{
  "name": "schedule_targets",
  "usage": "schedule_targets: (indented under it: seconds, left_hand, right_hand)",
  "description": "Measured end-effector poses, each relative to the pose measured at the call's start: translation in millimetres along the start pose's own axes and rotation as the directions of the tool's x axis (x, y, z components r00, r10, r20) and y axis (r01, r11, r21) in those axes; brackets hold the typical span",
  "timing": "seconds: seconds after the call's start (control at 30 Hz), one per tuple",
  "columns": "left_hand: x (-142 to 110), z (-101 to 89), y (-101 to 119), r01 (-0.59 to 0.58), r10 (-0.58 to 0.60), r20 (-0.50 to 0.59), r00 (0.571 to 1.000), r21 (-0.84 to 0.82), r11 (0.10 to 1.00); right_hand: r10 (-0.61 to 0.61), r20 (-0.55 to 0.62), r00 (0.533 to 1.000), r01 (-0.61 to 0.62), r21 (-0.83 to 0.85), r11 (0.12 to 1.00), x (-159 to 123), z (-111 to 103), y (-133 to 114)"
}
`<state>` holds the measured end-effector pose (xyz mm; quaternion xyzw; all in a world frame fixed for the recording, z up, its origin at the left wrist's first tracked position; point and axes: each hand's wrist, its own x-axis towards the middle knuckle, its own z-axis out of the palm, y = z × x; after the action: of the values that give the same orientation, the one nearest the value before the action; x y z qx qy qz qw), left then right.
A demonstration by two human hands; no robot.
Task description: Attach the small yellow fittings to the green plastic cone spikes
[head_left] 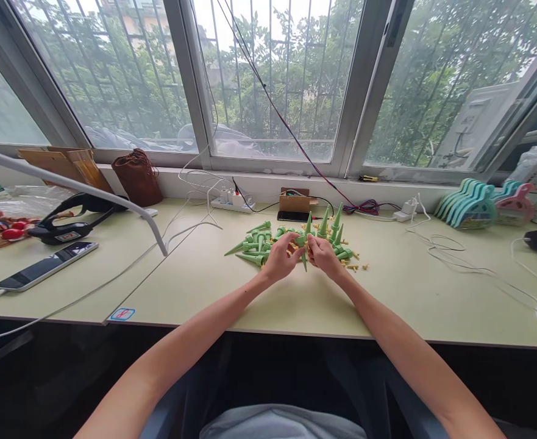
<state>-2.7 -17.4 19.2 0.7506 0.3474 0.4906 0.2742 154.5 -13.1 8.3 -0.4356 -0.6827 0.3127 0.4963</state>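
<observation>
My left hand (281,257) curls its thumb and fingers round a green plastic spike (304,262), whose narrow tip points down toward the table. Close against it, my right hand (323,255) is closed in a pinch at the spike's side. What its fingertips grip is mostly hidden, though something yellowish shows there. More green spikes (252,244) lie in a pile on the left, and several others (323,224) stand point up behind my right hand. Small yellow plastic pieces (351,266) are scattered to the right of the pile.
Behind the pile are a dark phone (294,216) and an open cardboard box (295,200). A power strip (234,204) stands by the window. Left lie another phone (46,266) and a black strapped headset (74,222). Cables cross the table (400,305); teal hangers (467,204) are at right.
</observation>
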Motion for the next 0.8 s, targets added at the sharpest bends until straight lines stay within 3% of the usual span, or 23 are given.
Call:
schedule_targets:
  seconds: [0.1, 0.2, 0.5, 0.8]
  left_hand:
    - [1.0, 0.5, -0.5, 0.097, -0.097, 0.012, 0.995, -0.128, 0.987]
    - [2.6, 0.8, -0.3, 0.191, -0.185, 0.049, 0.981, -0.278, 0.941]
    - [4.3, -5.4, 6.3, 0.358, -0.375, 0.068, 0.925, -0.492, 0.794]
    - [5.6, -8.8, 13.1, 0.406, -0.407, 0.159, 0.899, -0.65, 0.643]
  right_hand:
    - [0.091, 0.037, 0.995, -0.096, 0.192, 0.977, 1.3, 1.8, 1.1]
    - [0.095, 0.086, 0.992, -0.115, 0.26, 0.959, 2.2, 3.5, 3.1]
    - [0.036, 0.156, 0.987, -0.073, 0.233, 0.97, -1.7, 3.6, -1.4]
    - [0.063, 0.162, 0.985, -0.11, 0.301, 0.947, -2.4, 2.8, -8.4]
